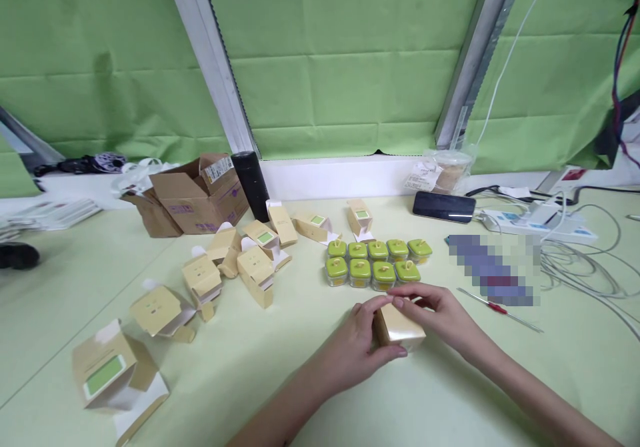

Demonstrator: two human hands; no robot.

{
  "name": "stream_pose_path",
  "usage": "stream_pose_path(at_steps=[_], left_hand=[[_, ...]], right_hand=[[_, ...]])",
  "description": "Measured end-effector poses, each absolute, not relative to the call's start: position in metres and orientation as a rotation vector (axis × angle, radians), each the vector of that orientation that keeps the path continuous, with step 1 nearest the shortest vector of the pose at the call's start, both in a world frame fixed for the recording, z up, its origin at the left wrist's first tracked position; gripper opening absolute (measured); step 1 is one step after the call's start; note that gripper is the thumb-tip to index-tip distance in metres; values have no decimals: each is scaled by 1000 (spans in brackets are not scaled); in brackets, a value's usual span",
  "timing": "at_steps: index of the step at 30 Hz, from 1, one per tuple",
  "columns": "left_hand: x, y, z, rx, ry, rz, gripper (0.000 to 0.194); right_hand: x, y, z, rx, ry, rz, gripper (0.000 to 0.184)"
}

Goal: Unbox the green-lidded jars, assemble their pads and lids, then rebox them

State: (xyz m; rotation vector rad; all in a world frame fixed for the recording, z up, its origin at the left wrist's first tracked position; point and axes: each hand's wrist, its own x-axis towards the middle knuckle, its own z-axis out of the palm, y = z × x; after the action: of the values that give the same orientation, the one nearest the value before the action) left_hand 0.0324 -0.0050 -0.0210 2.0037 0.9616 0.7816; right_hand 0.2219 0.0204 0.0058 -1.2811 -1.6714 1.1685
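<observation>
A small tan cardboard box stands on the table in front of me, its top face looking closed. My left hand is wrapped round its left side, thumb along the near face. The fingers of my right hand touch the box's far top edge, bent together there; what they pinch, if anything, is hidden. Just beyond the box sit two rows of small clear jars with green lids, each lid with a loop on top. Several opened tan boxes lie scattered to the left.
A brown carton and a black bottle stand at the back left. Right of the jars are a phone, a thin rod with a red middle, a power strip and tangled cables. A plastic-wrapped tub is at the back.
</observation>
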Motion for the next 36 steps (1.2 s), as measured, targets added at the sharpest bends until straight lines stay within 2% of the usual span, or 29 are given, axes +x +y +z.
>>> stream_pose_path(at_steps=[4, 8, 11, 12, 15, 17, 21, 24, 26, 29, 36], left_hand=[[32, -5, -16, 1978, 1041, 716, 49], [31, -6, -15, 1967, 1042, 699, 48], [30, -6, -22, 1974, 986, 721, 51], [30, -5, -25, 1946, 973, 731, 61], [27, -3, -36, 1803, 973, 722, 114], [26, -2, -38, 1750, 1006, 668, 127], [24, -5, -24, 1838, 1065, 478, 96], [24, -7, -8, 1965, 1074, 301, 70], [25, -8, -1, 2000, 1088, 232, 61], [25, -8, 0, 2009, 1099, 211, 60], [23, -7, -8, 2051, 1086, 196, 64]], right_hand=[[223, 22, 2, -1234, -1663, 1239, 32], [232, 19, 11, -1169, -1993, 1054, 31], [239, 15, 22, -1077, -2280, 960, 53], [240, 15, 26, -1066, -2341, 965, 57], [245, 21, 41, -1080, -2400, 970, 51], [249, 35, 53, -1104, -2353, 894, 51], [260, 90, 75, -1286, -2285, 437, 50], [264, 142, 75, -1411, -2280, 316, 55], [265, 171, 68, -1484, -2328, 297, 43], [266, 198, 57, -1569, -2415, 310, 28], [237, 225, 58, -1654, -2420, 169, 31]])
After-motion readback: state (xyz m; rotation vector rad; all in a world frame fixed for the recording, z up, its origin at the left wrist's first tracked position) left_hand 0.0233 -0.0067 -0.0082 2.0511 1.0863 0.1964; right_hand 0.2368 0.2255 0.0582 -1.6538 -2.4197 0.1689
